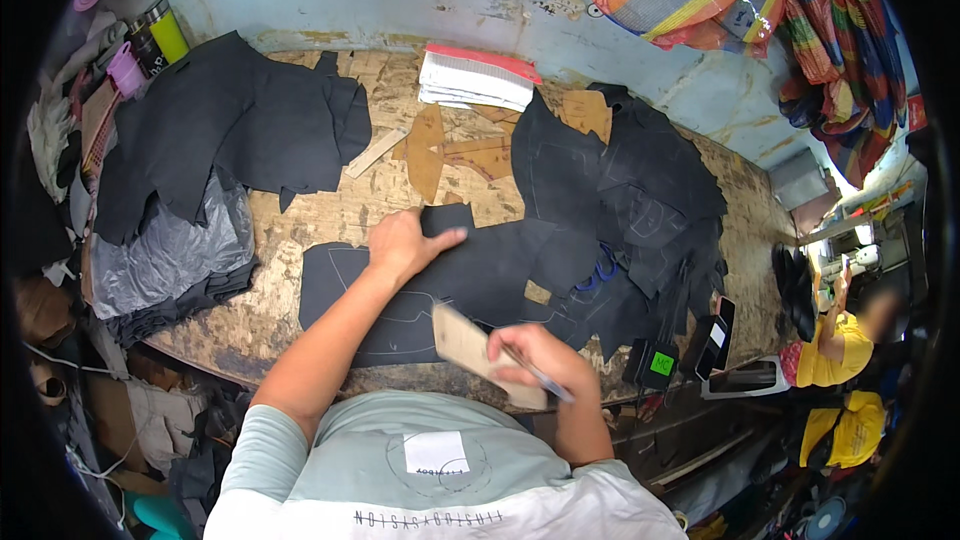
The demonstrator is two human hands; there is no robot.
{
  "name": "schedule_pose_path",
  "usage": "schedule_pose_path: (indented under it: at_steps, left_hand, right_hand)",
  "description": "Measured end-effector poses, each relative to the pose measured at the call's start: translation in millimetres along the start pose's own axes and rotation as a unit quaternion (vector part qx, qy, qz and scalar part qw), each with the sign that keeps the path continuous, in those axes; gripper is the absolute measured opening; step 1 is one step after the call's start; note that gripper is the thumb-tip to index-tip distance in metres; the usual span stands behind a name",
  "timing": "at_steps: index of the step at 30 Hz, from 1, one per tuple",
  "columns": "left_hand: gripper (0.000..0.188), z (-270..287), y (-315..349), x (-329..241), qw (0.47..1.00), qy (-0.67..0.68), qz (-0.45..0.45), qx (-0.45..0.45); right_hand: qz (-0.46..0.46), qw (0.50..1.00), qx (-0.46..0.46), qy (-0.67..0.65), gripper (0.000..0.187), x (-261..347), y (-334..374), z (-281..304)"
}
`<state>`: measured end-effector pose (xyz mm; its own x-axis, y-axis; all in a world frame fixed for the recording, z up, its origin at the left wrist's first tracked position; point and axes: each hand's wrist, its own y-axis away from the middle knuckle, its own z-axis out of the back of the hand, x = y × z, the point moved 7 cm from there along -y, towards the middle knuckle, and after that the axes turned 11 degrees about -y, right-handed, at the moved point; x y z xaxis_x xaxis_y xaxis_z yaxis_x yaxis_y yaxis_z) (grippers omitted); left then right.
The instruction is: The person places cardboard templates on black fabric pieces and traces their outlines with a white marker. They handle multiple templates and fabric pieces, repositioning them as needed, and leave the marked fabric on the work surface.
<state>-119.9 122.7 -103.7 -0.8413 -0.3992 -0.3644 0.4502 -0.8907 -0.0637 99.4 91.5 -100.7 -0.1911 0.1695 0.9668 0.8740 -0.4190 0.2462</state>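
Observation:
A large black sheet, leather-like and marked with pale outlines, lies across the near middle of the table. My left hand rests on its far edge, thumb stretched to the right, beside a small black flap. Above the sheet's near edge my right hand is closed on a flat tan template and a slim silvery pen-like tool; motion blurs the tool. Blue-handled scissors lie on the black material to the right.
Black pieces cover a plastic-wrapped stack at left. Tan templates and a red-edged paper stack lie toward the wall. More black sheets, a phone and a black box are right. A person in yellow sits beyond.

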Motion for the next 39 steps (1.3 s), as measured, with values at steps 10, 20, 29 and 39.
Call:
schedule_pose_path:
  at_steps: [10, 20, 29, 39]
  left_hand:
    - [0.046, 29, 49, 110, 0.827, 0.524, 0.167, 0.117]
    - [0.048, 17, 141, 153, 0.796, 0.544, 0.255, 0.074]
    - [0.051, 20, 148, 147, 0.859, 0.459, 0.223, 0.027]
    - [0.04, 57, 138, 134, 0.982, 0.086, 0.133, -0.101]
  right_hand:
    - [0.219, 0.939, -0.23, -0.129, 0.014, 74, 64, 81]
    - [0.159, 0.956, -0.151, -0.193, 0.016, 20, -51, 22]
    - [0.148, 0.988, 0.0, 0.037, 0.012, 31, -77, -15]
    - [0.13, 0.972, -0.042, 0.19, 0.015, 26, -99, -46]
